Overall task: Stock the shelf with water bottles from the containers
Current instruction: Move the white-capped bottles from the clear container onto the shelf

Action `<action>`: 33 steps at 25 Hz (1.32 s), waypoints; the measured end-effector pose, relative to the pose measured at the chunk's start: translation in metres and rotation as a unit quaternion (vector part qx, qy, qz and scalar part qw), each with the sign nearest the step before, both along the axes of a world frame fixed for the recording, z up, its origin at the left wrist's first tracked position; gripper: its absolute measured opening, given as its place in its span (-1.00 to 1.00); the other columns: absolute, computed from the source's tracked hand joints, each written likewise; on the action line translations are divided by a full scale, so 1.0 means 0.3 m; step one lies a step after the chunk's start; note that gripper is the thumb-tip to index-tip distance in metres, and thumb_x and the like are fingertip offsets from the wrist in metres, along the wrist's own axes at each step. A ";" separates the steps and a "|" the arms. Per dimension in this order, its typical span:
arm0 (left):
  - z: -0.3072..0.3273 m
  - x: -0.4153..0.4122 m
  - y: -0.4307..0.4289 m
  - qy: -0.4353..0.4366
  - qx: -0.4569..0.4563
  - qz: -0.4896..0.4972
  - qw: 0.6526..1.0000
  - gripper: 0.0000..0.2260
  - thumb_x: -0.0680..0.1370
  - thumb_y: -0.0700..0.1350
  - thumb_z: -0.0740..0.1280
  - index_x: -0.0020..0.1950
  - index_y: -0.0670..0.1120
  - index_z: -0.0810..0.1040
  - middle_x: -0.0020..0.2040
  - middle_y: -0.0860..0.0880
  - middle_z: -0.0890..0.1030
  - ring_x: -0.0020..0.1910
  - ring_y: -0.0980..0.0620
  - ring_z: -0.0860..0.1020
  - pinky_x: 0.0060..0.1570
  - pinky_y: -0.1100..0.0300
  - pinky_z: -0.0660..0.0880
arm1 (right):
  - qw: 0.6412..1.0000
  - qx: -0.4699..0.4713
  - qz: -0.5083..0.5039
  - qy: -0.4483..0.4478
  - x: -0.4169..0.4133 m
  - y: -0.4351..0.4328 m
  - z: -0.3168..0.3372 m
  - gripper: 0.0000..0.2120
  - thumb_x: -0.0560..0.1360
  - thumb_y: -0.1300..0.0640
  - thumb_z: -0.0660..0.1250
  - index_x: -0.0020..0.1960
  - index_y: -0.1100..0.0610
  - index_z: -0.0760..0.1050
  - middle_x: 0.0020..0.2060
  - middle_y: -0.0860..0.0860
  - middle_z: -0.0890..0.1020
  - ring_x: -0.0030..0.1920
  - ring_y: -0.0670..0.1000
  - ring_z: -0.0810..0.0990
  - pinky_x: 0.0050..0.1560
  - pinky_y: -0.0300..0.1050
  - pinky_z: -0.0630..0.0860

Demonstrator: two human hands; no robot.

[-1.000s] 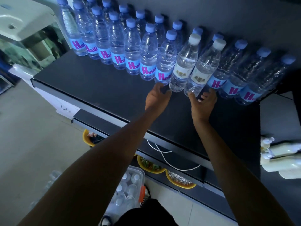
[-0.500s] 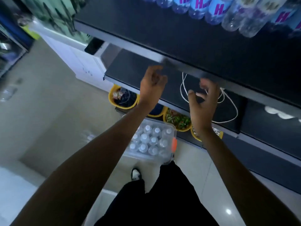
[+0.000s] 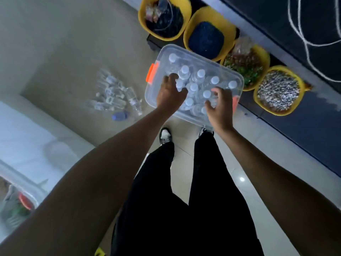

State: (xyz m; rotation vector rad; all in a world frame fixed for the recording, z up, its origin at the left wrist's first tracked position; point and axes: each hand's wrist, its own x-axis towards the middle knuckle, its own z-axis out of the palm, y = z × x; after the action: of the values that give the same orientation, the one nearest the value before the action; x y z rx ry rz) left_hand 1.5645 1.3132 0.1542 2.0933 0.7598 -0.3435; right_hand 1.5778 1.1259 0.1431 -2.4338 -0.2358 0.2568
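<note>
Nearest: black trousers (image 3: 203,182) and two shoes (image 3: 164,135) on the pale tiled floor (image 3: 258,145).

Above the feet, the left hand (image 3: 170,97) and right hand (image 3: 220,109) hung over the near edge of one clear plastic container (image 3: 240,84). It had orange latches (image 3: 152,72), two seen. The grip of both hands was released: fingers spread, nothing held. Could not tell whether the fingertips touched the caps.

The small clear white-capped water bottles (image 3: 201,73) stood upright, packed tight inside the container. Ten caps counted; more probably hidden beneath the hands. The stocked shelf level was out of view.

Risks, as judged:
- Tight packing could drag a neighbour up with any bottle pulled.
- A grip by the cap alone could slip.
- The container sat just beside the feet, so a step forward could knock it.

Farther left, a heap of loose clear bottles (image 3: 114,95) lay on the floor, too blurred to count. Beyond the container's far edge were four round yellow tubs (image 3: 203,15). Behind them ran a dark lower shelf (image 3: 267,15) carrying one white cord (image 3: 299,28).
</note>
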 end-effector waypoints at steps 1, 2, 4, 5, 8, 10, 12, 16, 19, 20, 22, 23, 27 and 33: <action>-0.064 -0.013 0.000 0.027 0.021 -0.011 0.999 -0.54 0.52 -0.09 0.40 0.39 -0.14 0.41 0.26 -0.15 0.45 0.21 -0.14 0.49 0.15 -0.02 0.49 | 0.999 -0.015 0.011 0.026 -0.001 0.018 -0.056 -0.64 0.46 0.19 0.37 0.25 0.23 0.50 0.10 0.20 0.51 0.09 0.20 0.53 0.11 0.19 0.53; -0.120 -0.020 0.001 0.051 0.040 -0.015 0.998 -0.50 0.51 -0.07 0.39 0.42 -0.13 0.38 0.29 -0.16 0.42 0.26 -0.18 0.46 0.17 -0.04 0.46 | 0.998 -0.029 0.017 0.047 0.006 0.035 -0.103 -0.62 0.46 0.19 0.37 0.27 0.21 0.49 0.13 0.20 0.49 0.12 0.21 0.52 0.09 0.20 0.54; -0.219 -0.016 0.016 0.084 0.065 -0.021 0.994 -0.43 0.51 -0.02 0.38 0.48 -0.11 0.31 0.33 -0.16 0.39 0.32 -0.21 0.43 0.20 -0.07 0.42 | 0.995 -0.056 0.031 0.074 0.039 0.084 -0.181 -0.54 0.47 0.18 0.38 0.36 0.17 0.45 0.20 0.22 0.47 0.19 0.25 0.51 0.09 0.20 0.56; -0.266 -0.005 0.026 0.093 0.070 -0.029 0.993 -0.41 0.52 0.01 0.38 0.50 -0.09 0.29 0.35 -0.16 0.38 0.33 -0.22 0.43 0.21 -0.09 0.42 | 0.993 -0.070 0.036 0.090 0.059 0.109 -0.221 -0.48 0.47 0.18 0.39 0.41 0.14 0.41 0.24 0.23 0.45 0.22 0.26 0.50 0.11 0.19 0.56; -0.373 0.035 0.047 0.093 0.091 -0.061 0.990 -0.40 0.53 0.08 0.35 0.52 0.00 0.26 0.35 -0.13 0.42 0.31 -0.22 0.48 0.20 -0.10 0.45 | 0.986 -0.107 0.043 0.118 0.120 0.180 -0.313 -0.40 0.53 0.15 0.40 0.52 0.11 0.31 0.33 0.22 0.41 0.23 0.25 0.55 0.13 0.13 0.56; -0.408 0.084 0.039 0.080 0.125 -0.107 0.983 -0.44 0.54 0.11 0.33 0.50 0.03 0.29 0.28 -0.12 0.51 0.24 -0.20 0.53 0.13 -0.07 0.48 | 0.981 -0.155 0.045 0.105 0.179 0.209 -0.354 -0.46 0.56 0.10 0.39 0.50 0.11 0.33 0.34 0.20 0.43 0.20 0.25 0.59 0.08 0.11 0.54; -0.426 0.129 0.030 0.069 0.156 -0.145 0.975 -0.52 0.56 0.11 0.30 0.45 0.03 0.33 0.18 -0.12 0.60 0.16 -0.21 0.58 0.04 -0.03 0.47 | 0.973 -0.198 0.062 0.096 0.230 0.217 -0.380 -0.55 0.57 0.06 0.37 0.41 0.13 0.39 0.29 0.17 0.52 0.21 0.26 0.59 0.07 0.11 0.53; -0.433 0.174 0.030 0.051 0.179 -0.158 0.970 -0.63 0.57 0.04 0.27 0.37 0.02 0.39 0.03 -0.18 0.64 0.06 -0.26 0.59 -0.04 0.00 0.42 | 0.974 -0.187 0.083 0.096 0.276 0.199 -0.389 -0.69 0.53 0.08 0.41 0.21 0.17 0.46 0.11 0.14 0.65 0.14 0.23 0.62 -0.01 0.07 0.52; -0.371 0.172 0.035 0.032 0.152 -0.111 0.982 -0.67 0.52 -0.01 0.28 0.29 0.02 0.46 -0.02 -0.16 0.64 0.00 -0.24 0.59 -0.13 0.05 0.38 | 0.988 -0.100 0.075 0.089 0.269 0.191 -0.332 -0.76 0.48 0.11 0.42 0.07 0.19 0.46 -0.04 0.09 0.65 0.01 0.16 0.62 -0.07 0.06 0.52; -0.342 0.177 0.038 0.025 0.148 -0.089 0.985 -0.69 0.51 -0.02 0.29 0.25 0.02 0.49 -0.02 -0.14 0.64 -0.01 -0.23 0.59 -0.16 0.07 0.35 | 0.992 -0.072 0.063 0.082 0.270 0.193 -0.304 -0.76 0.46 0.12 0.42 0.04 0.19 0.46 -0.09 0.06 0.63 -0.04 0.12 0.60 -0.10 0.04 0.52; -0.254 0.178 0.041 -0.008 0.151 -0.066 0.986 -0.72 0.48 -0.04 0.29 0.18 -0.01 0.51 -0.06 -0.09 0.65 -0.04 -0.21 0.59 -0.19 0.11 0.31 | 0.997 -0.027 0.042 0.062 0.268 0.187 -0.220 -0.76 0.43 0.12 0.42 0.02 0.18 0.47 -0.15 -0.03 0.58 -0.12 0.01 0.54 -0.16 -0.05 0.47; -0.192 0.188 0.045 -0.019 0.155 -0.062 0.986 -0.73 0.47 -0.05 0.29 0.17 -0.01 0.52 -0.06 -0.07 0.66 -0.05 -0.18 0.60 -0.20 0.13 0.31 | 0.998 -0.010 0.035 0.057 0.273 0.186 -0.165 -0.77 0.43 0.12 0.42 0.02 0.18 0.48 -0.16 -0.06 0.56 -0.15 -0.03 0.51 -0.17 -0.10 0.43; 0.107 0.229 0.050 -0.059 0.158 -0.044 0.985 -0.64 0.50 -0.01 0.33 0.30 0.00 0.55 0.15 -0.10 0.64 0.14 -0.13 0.59 -0.08 0.14 0.42 | 0.999 0.042 0.003 0.011 0.289 0.180 0.125 -0.82 0.39 0.10 0.41 -0.09 0.12 0.45 -0.30 -0.04 0.53 -0.29 -0.07 0.43 -0.27 -0.05 0.40; 0.673 0.348 0.047 -0.183 0.152 -0.049 0.970 -0.67 0.41 0.11 0.38 0.05 -0.07 0.61 -0.07 -0.05 0.67 -0.04 -0.12 0.61 -0.14 0.10 0.52 | 0.997 0.061 -0.018 -0.053 0.404 0.129 0.709 -0.72 0.39 -0.04 0.40 -0.11 0.17 0.48 -0.32 0.00 0.55 -0.31 -0.01 0.47 -0.26 0.05 0.43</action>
State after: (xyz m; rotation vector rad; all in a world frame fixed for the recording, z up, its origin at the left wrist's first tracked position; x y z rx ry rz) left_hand 1.6689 1.3273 0.3560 2.3937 0.5124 0.1174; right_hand 1.6991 1.1646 0.3558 -2.3302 -0.2461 0.0936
